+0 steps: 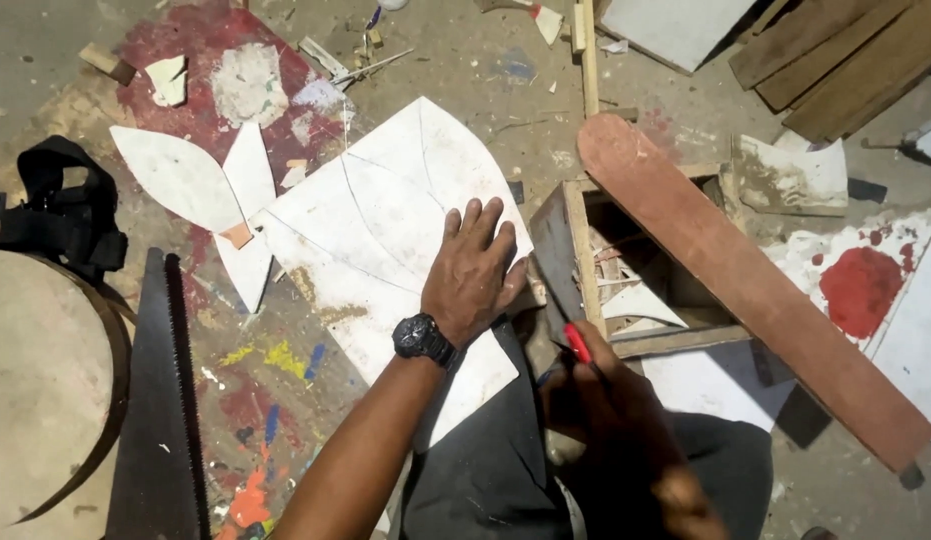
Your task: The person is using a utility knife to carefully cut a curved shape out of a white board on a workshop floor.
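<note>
Centrally, the left hand (472, 268) lies flat with fingers spread, palm down on a white board (385, 250) marked with curved pencil lines; it grips nothing and only presses. A black wristwatch (422, 338) sits at the wrist. The right hand (620, 420) is closed around a red-handled tool (577, 343), apparently a pencil or small cutter; its working tip is hidden, so its kind cannot be told. The tool stands near the right lower edge of the board, just beside a small open wooden box (585, 260).

The board rests on the paint-stained floor (265, 380), partly over the person's dark-trousered lap, its far edge touching two white leaf-shaped cutouts (180, 175). A long reddish plank (745, 280) lies diagonally across the box. A handsaw (160, 400) lies to the left, blade pointing away, beside a round wooden disc (40, 380) and a black strap (60, 210). Stacked brown boards (835, 50) occupy the upper right corner.

Judged risks: the board is held by palm pressure alone, so a push from the tool could make it slide and spoil the marked curve. If the tool is a blade, the pressing hand's thumb lies close to its path. The plank appears balanced loosely on the box and could tip if the box is nudged.
</note>
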